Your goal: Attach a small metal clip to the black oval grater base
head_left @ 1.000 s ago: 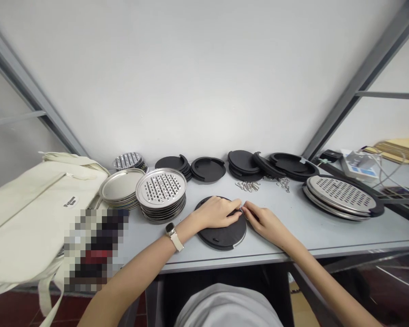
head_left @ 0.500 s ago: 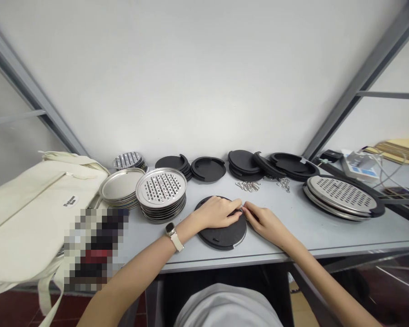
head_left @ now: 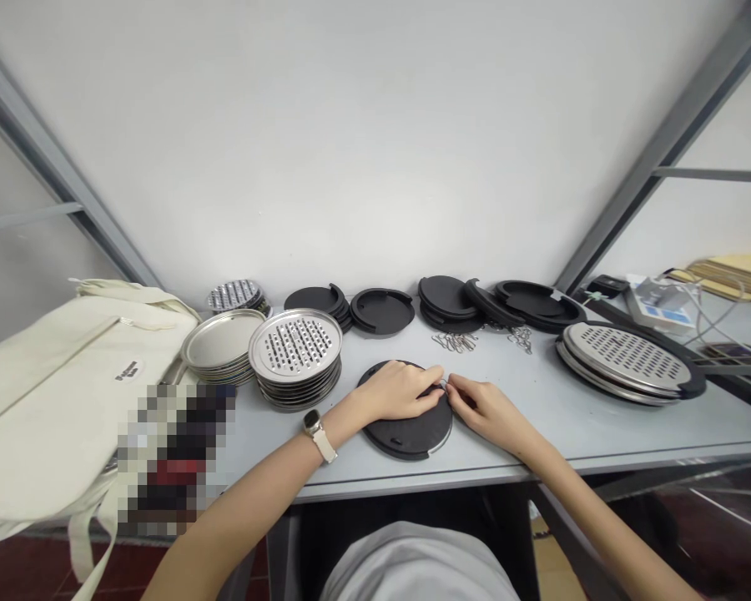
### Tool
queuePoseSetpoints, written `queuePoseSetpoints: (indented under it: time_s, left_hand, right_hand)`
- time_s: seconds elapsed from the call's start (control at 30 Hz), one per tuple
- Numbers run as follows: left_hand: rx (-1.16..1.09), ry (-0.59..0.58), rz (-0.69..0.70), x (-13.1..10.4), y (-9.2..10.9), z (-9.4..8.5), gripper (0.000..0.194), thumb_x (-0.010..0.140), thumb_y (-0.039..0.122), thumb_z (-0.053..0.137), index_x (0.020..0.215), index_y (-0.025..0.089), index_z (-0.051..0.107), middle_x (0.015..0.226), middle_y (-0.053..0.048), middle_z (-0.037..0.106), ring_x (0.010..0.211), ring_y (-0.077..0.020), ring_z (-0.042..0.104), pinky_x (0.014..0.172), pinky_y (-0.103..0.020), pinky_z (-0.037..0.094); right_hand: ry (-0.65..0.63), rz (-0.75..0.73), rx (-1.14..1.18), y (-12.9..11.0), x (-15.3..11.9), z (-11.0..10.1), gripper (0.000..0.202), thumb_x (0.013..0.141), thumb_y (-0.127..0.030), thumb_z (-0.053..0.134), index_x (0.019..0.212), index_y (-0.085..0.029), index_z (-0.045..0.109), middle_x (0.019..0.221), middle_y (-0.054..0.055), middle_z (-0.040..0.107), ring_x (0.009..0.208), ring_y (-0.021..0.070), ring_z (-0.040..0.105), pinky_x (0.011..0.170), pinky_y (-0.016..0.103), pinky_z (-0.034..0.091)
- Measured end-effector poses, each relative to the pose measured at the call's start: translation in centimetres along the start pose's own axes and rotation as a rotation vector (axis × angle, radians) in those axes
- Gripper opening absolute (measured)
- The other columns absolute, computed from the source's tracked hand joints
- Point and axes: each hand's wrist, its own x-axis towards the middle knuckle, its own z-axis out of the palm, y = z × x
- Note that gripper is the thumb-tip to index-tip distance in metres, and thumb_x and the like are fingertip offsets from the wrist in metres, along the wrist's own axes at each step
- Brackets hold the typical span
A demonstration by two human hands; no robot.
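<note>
A black round plate (head_left: 406, 436) lies on the table before me, with a raised rim along part of its edge and a small nub on its face. My left hand (head_left: 405, 391) rests over its upper half, fingers curled and gripping at the right edge. My right hand (head_left: 481, 409) is pinched right beside my left fingertips. Between the fingertips shows a bit of a thin metal wire hook (head_left: 444, 381), mostly hidden. Behind my hands lie a bunch of wire hooks (head_left: 456, 341) and a second bunch to its right.
Left of me stand a stack of round metal graters (head_left: 296, 346) and a stack of plain metal discs (head_left: 224, 338). More black plates (head_left: 383, 311) line the wall. Larger grater plates (head_left: 626, 359) lie at right. A cream bag (head_left: 56, 409) covers the left end.
My right fingertips have shifted very slightly right, at the plate's edge. My left hand and the plate stay in place.
</note>
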Motion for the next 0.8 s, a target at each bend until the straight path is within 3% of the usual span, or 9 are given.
queuePoseSetpoints:
  time_s: [0.23, 0.8]
  left_hand:
    - [-0.006, -0.003, -0.009, -0.02, -0.01, 0.05, 0.019, 0.094, 0.036, 0.039, 0.096, 0.02, 0.047, 0.068, 0.0, 0.062, 0.063, -0.0182, 0.062, 0.053, -0.026, 0.035]
    - [-0.03, -0.025, -0.019, 0.01, -0.01, -0.12, 0.017, 0.093, 0.035, 0.041, 0.098, 0.019, 0.043, 0.073, -0.001, 0.064, 0.066, -0.0193, 0.064, 0.055, -0.026, 0.039]
  right_hand:
    - [0.064, 0.014, 0.018, -0.29, -0.16, -0.08, 0.027, 0.095, -0.033, 0.031, 0.071, -0.023, 0.037, 0.056, -0.003, 0.048, 0.049, 0.014, 0.045, 0.051, 0.025, 0.032]
    - [0.021, -0.015, -0.032, 0.02, 0.19, 0.22, 0.027, 0.096, -0.032, 0.028, 0.078, -0.023, 0.046, 0.06, -0.001, 0.054, 0.051, 0.0163, 0.052, 0.055, 0.025, 0.036]
